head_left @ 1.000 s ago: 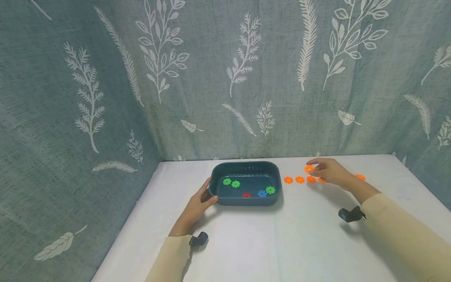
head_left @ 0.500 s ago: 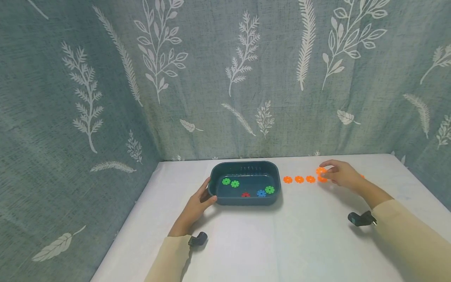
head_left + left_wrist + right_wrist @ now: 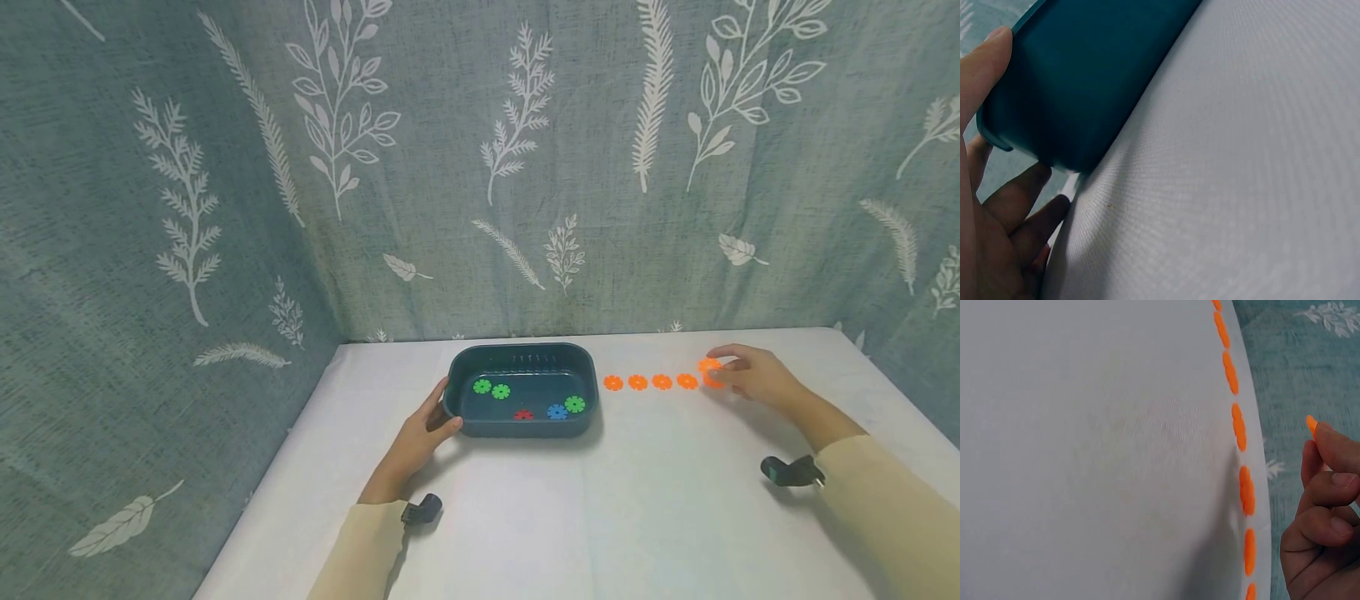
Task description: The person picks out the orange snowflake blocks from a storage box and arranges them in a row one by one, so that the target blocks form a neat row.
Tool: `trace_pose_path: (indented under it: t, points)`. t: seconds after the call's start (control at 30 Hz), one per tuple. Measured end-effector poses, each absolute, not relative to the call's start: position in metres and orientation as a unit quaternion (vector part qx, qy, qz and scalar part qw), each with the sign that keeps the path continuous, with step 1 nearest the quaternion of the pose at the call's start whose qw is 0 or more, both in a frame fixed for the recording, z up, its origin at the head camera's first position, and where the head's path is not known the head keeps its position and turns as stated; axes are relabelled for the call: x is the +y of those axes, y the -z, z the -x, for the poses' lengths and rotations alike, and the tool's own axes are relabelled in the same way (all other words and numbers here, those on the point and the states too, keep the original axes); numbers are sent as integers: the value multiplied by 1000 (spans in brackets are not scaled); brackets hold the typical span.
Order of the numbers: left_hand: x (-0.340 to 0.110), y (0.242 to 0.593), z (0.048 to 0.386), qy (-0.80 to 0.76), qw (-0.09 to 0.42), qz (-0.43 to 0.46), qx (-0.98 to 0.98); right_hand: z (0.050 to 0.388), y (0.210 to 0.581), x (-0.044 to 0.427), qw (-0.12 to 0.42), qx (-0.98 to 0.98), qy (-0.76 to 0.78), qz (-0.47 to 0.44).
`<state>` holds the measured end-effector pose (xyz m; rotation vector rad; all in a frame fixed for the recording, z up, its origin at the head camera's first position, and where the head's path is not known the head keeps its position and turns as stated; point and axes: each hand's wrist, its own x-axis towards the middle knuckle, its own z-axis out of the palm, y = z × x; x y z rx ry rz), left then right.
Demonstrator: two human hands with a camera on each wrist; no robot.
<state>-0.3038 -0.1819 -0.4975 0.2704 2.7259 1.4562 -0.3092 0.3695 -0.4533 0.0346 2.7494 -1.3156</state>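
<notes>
A dark teal tray [image 3: 529,428] sits on the white-covered table, and my left hand [image 3: 411,443] holds its left end. In the left wrist view the thumb [image 3: 991,59] lies at the tray's rim, with the fingers round its corner. Several notched discs lie inside, among them green discs [image 3: 501,392], a blue disc [image 3: 557,412] and a red disc [image 3: 523,414]. My right hand [image 3: 763,379] pinches an orange notched disc [image 3: 1311,424] between thumb and index finger, raised above the table. Under and left of it runs a row of orange discs [image 3: 662,382].
A white cloth [image 3: 525,517] covers the table. Grey-green curtain fabric [image 3: 450,183] with white leaf prints rises behind the table's back edge and along the left. The orange row stretches right from the tray, near that back edge.
My right hand has moved to the right along the orange row, carrying the pinched disc above it. The left hand and the tray have stayed in place.
</notes>
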Motion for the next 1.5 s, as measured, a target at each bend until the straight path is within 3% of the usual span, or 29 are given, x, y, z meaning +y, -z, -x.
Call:
trace_pose_path:
  t: [1.5]
  points:
    - [-183, 501, 306, -468, 19, -92, 879, 295, 470, 450, 2, 906, 407, -115]
